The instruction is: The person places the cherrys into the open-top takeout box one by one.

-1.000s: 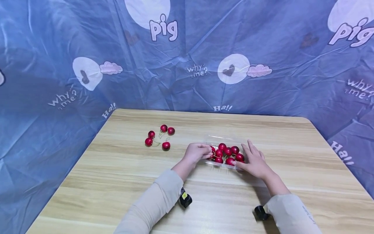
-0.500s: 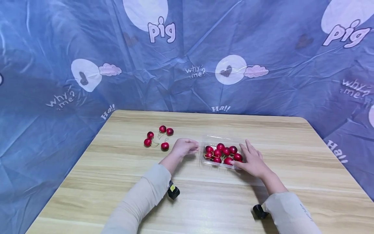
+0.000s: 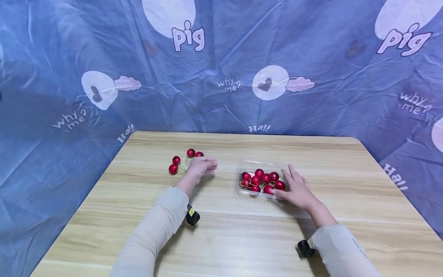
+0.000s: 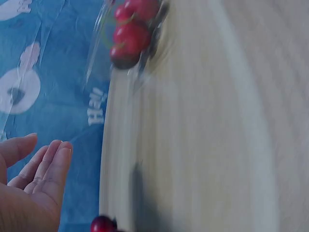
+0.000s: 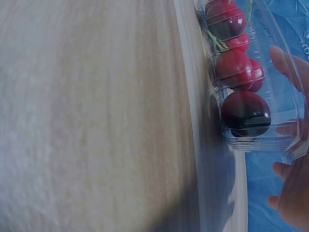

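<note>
A clear plastic container (image 3: 242, 191) holding several red cherries (image 3: 255, 181) stands right of centre on the table. My right hand (image 3: 297, 192) grips its right end, thumb at the near rim and fingers spread along the far side; the right wrist view shows dark cherries (image 5: 246, 113) through the wall. Left of the container, my left hand (image 3: 199, 168) is above the table with nothing in it, its fingers nearly straight and thumb apart in the left wrist view. Loose stemmed cherries (image 3: 173, 169) lie just beyond and left of it; the hand partly covers that group.
The pale wooden table (image 3: 242, 234) reaches back to a blue printed cloth (image 3: 207, 104) hanging behind and at the sides. Black wrist cameras (image 3: 192, 217) sit under both sleeves, close over the tabletop.
My left hand has drawn out of the container and moved left to the loose cherries, now covering one seen before. The right hand stays at the container's right end.
</note>
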`<action>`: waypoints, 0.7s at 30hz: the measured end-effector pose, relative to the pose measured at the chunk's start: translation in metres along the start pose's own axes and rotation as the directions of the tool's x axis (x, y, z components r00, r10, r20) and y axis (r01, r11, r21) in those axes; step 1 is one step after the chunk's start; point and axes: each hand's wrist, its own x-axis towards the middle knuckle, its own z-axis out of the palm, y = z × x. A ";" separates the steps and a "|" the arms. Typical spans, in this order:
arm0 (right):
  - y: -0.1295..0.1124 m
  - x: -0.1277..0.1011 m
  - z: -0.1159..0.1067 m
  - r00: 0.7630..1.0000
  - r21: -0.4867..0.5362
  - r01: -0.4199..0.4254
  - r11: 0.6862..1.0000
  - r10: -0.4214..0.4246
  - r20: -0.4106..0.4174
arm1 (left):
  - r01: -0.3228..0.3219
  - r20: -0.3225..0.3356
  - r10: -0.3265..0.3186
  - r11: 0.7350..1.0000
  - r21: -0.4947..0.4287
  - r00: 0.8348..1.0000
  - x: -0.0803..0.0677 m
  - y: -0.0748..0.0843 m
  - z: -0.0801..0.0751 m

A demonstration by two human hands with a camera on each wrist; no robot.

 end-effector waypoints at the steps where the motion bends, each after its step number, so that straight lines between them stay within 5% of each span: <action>1: 0.000 0.000 0.000 1.000 0.000 0.002 1.000 -0.002 0.000 | 0.000 -0.016 0.000 1.000 0.013 1.000 0.001 0.002 -0.004; 16: 0.000 -0.001 -0.001 1.000 0.008 0.002 1.000 -0.002 -0.002 | 0.071 -0.192 -0.062 0.997 0.038 0.979 0.018 0.006 -0.042; 21: -0.001 -0.001 -0.002 1.000 0.008 0.001 1.000 -0.001 0.004 | 0.050 -0.237 -0.031 0.996 0.075 0.971 0.019 0.003 -0.048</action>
